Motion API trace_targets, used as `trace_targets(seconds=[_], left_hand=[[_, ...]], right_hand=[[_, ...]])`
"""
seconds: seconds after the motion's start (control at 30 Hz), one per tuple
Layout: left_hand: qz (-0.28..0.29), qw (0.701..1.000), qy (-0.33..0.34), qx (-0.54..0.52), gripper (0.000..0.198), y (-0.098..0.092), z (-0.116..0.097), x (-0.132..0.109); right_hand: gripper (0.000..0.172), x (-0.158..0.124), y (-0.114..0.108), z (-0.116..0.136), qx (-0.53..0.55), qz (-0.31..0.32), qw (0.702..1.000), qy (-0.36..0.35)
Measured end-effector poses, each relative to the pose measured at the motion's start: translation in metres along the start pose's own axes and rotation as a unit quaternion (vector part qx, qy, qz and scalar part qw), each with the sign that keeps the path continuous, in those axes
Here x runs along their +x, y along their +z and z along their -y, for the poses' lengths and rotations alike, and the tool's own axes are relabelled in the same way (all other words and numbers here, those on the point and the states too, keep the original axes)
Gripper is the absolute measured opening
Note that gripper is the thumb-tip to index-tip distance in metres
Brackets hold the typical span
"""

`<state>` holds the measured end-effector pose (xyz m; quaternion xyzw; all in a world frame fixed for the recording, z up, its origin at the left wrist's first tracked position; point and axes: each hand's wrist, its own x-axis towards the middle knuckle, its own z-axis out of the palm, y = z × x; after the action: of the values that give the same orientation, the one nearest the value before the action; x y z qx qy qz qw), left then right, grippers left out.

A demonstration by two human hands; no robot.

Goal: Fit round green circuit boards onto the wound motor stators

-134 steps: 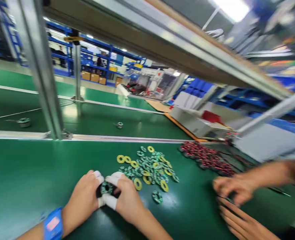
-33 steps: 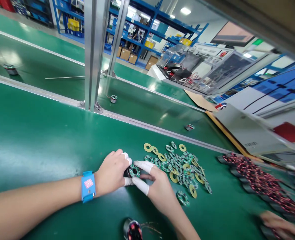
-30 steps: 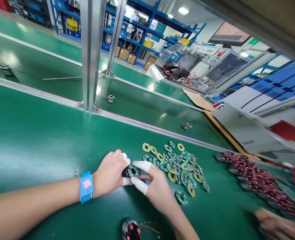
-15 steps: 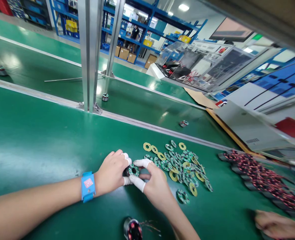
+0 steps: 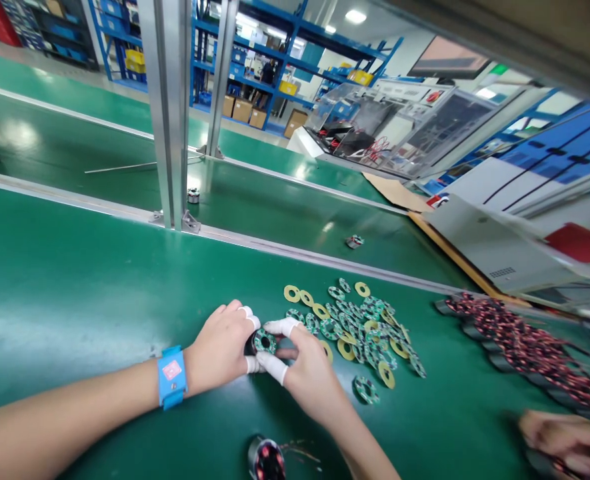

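Note:
My left hand (image 5: 225, 337), with white finger cots and a blue wrist strap (image 5: 172, 377), is closed around a small dark cylindrical motor part (image 5: 249, 345). On its end, facing me, sits a green ring-shaped circuit board (image 5: 265, 341). The thumb and fingers of my right hand (image 5: 307, 367), also in white cots, pinch the board's edge from the right. Both hands rest low over the green bench. Just right of them spreads a pile of loose ring boards (image 5: 347, 320), mixed with yellow rings (image 5: 387, 375). Below stands a wound motor stator (image 5: 266, 460) with thin wires, partly cut off.
Wound stators (image 5: 515, 347) are lined up along the right. Another person's hand (image 5: 567, 437) is at the lower right corner. Beyond a metal rail, a conveyor carries motors (image 5: 355, 241). A metal post (image 5: 167, 120) rises from the rail.
The motors on the conveyor have moved left. My hands keep their hold on the motor part and board, nearly unmoved. The other person's hand has shifted slightly, and the view has tilted a little.

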<state>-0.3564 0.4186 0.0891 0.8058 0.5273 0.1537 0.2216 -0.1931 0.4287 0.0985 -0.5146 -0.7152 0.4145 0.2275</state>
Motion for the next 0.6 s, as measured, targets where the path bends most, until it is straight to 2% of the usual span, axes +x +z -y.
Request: trace_targets(seconds=[0.1,0.2,0.33,0.47,0.6], left_hand=[[-0.012,0.999,0.026,-0.018,0.031,-0.014,-0.006,-0.005],[-0.015,0.993,0.115,0.030,0.008,-0.017,-0.013,-0.011],[-0.017,0.964,0.228,0.135,0.024,-0.005,-0.016,-0.015],[-0.033,0.953,0.246,0.173,0.032,0.004,-0.012,-0.017],[-0.051,0.950,0.249,0.181,0.035,0.007,-0.008,-0.019]], right_hand=[[0.026,-0.002,0.001,0.000,0.014,0.001,1.000,0.000],[0.031,-0.004,0.001,0.000,0.016,0.002,1.000,-0.007],[0.035,-0.005,-0.003,-0.008,0.049,0.014,0.999,-0.014],[0.036,-0.006,-0.005,-0.022,0.121,0.051,0.990,-0.050],[0.033,-0.005,-0.002,-0.028,0.128,0.035,0.989,-0.058]])
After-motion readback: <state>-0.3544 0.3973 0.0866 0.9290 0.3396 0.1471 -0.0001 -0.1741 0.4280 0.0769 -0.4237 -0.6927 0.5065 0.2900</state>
